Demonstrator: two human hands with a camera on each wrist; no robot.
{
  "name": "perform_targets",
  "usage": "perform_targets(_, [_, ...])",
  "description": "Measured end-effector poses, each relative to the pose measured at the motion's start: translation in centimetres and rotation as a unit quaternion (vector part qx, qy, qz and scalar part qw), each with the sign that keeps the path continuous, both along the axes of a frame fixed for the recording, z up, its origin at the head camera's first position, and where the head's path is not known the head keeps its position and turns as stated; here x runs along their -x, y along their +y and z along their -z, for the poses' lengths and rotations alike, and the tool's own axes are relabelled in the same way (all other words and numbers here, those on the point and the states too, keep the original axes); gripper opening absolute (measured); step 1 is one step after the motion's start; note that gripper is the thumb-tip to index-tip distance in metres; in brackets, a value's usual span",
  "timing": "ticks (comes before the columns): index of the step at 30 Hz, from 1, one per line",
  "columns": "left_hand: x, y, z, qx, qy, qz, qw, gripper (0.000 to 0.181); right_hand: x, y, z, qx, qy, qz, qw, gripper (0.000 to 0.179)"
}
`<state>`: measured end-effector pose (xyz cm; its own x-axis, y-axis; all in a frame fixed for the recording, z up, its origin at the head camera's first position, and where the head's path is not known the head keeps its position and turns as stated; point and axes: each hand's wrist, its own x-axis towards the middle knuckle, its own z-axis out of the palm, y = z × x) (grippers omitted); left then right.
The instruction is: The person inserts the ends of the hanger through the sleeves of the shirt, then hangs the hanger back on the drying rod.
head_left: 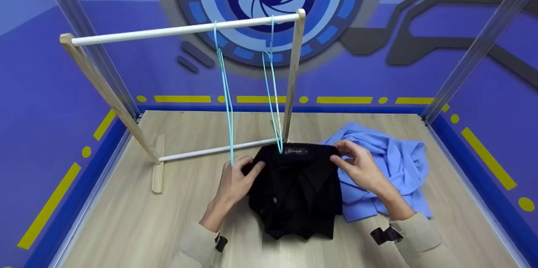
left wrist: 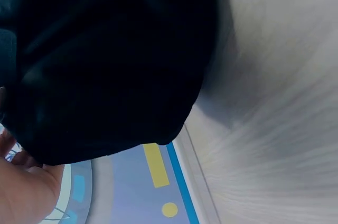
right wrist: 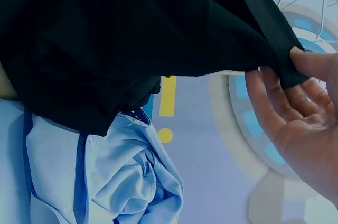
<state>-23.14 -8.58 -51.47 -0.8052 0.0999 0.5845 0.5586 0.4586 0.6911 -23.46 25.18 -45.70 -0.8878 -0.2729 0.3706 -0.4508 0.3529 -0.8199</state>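
Both hands hold up a black garment (head_left: 298, 192) by its upper edge, above the wooden table. A small printed label (head_left: 297, 151) shows inside that edge, and the cloth hangs down in folds. The left hand (head_left: 238, 179) grips its left corner, thumb on the near side. At the opposite corner, the right hand (head_left: 357, 165) pinches the edge; in the right wrist view the thumb lies on a flat black band (right wrist: 272, 28) with the fingers behind it. A light blue garment (head_left: 386, 163) lies crumpled on the table behind the right hand.
A wooden rack with a white top bar (head_left: 185, 30) stands behind and left. Two light blue hangers hang from it, the left hanger (head_left: 227, 100) near the left hand and the right hanger (head_left: 273, 100) reaching the garment's upper edge. Blue painted walls (head_left: 357, 74) enclose the table (head_left: 126, 217).
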Motion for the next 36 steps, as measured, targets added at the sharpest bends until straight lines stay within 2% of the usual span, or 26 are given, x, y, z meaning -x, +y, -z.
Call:
perform_targets(3, [0.1, 0.2, 0.0, 0.0, -0.009, -0.002, 1.0, 0.023, 0.0, 0.0, 0.0, 0.006, 0.015, 0.009, 0.9998, 0.019])
perform_targets(6, [0.0, 0.2, 0.1, 0.01, -0.033, 0.002, 0.9994, 0.017, -0.2, -0.2, -0.5, 0.016, 0.023, 0.019, 0.9994, 0.017])
perform_targets(10, [-0.2, -0.1, 0.4, 0.033, -0.068, 0.018, 0.9969, 0.022, -0.3, 0.1, -0.7, 0.027, 0.018, 0.032, 0.9989, 0.016])
perform_targets(17, [-0.2, -0.9, 1.1, 0.059, -0.085, 0.042, 0.9938, 0.028, -0.1, 0.8, -0.6, 0.029, 0.019, 0.049, 0.9982, 0.015])
perform_targets(22, [-0.2, -1.6, 1.5, 0.061, -0.109, 0.044, 0.9912, 0.028, 0.0, 1.0, -0.7, 0.038, 0.016, 0.058, 0.9975, 0.015])
perform_targets(27, [-0.1, -2.5, 2.0, 0.061, -0.158, 0.044, 0.9845, 0.026, -0.4, 0.9, -1.3, 0.024, 0.02, 0.064, 0.9975, 0.015])
perform_targets(31, [0.0, -3.3, 2.5, 0.098, -0.172, 0.044, 0.9791, 0.027, -1.4, 0.4, -2.8, 0.024, 0.023, 0.06, 0.9977, 0.015])
perform_targets(36, [-0.1, -4.4, 3.1, 0.155, -0.209, 0.079, 0.9623, 0.03, -1.9, 0.2, -3.6, 0.027, 0.026, 0.057, 0.9977, 0.014])
